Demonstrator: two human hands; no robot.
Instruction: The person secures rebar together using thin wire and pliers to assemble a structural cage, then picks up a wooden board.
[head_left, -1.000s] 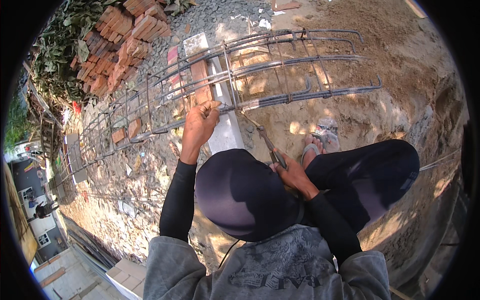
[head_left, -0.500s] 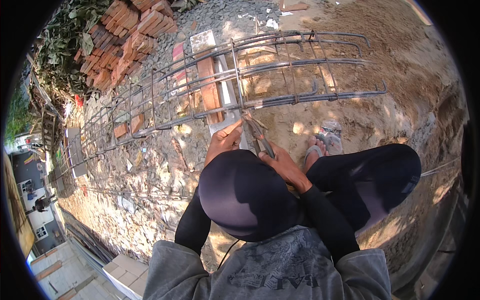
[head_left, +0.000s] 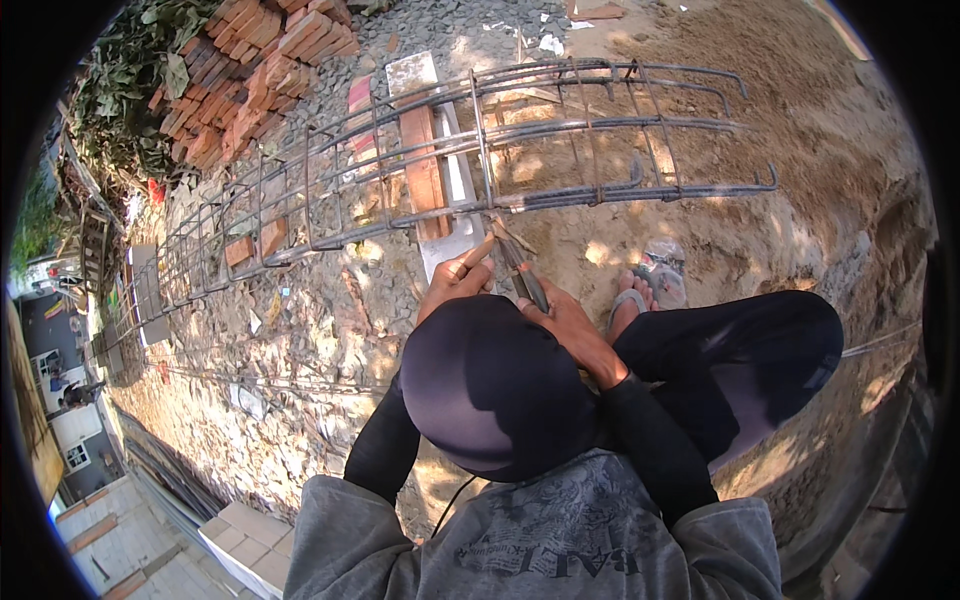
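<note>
My right hand point(head_left: 568, 326) grips the handles of dark pliers point(head_left: 524, 272), its fingers closed round them. The jaws are up at the near bar of a long rebar cage point(head_left: 560, 200), close to an upright stirrup point(head_left: 482, 140). My left hand point(head_left: 458, 285) is just left of the pliers, with curled fingers and the index stretched toward the jaws. Whether it pinches a thin wire is too small to make out. Under the cage lie a reddish wooden block point(head_left: 420, 165) and a pale board point(head_left: 450, 243). My dark-trousered knee point(head_left: 490, 385) hides part of both wrists.
A stack of red bricks point(head_left: 240, 90) stands at the far left beside leafy plants point(head_left: 120, 90). Gravel, rubble and sand cover the ground. A plastic bag point(head_left: 663, 275) lies by my sandalled foot point(head_left: 632, 292). Pale blocks point(head_left: 250, 540) sit at the lower left.
My left index finger has drawn back slightly from the bar. The pliers remain at the bar in my right hand, tilted a little differently. The whole view has shifted slightly.
</note>
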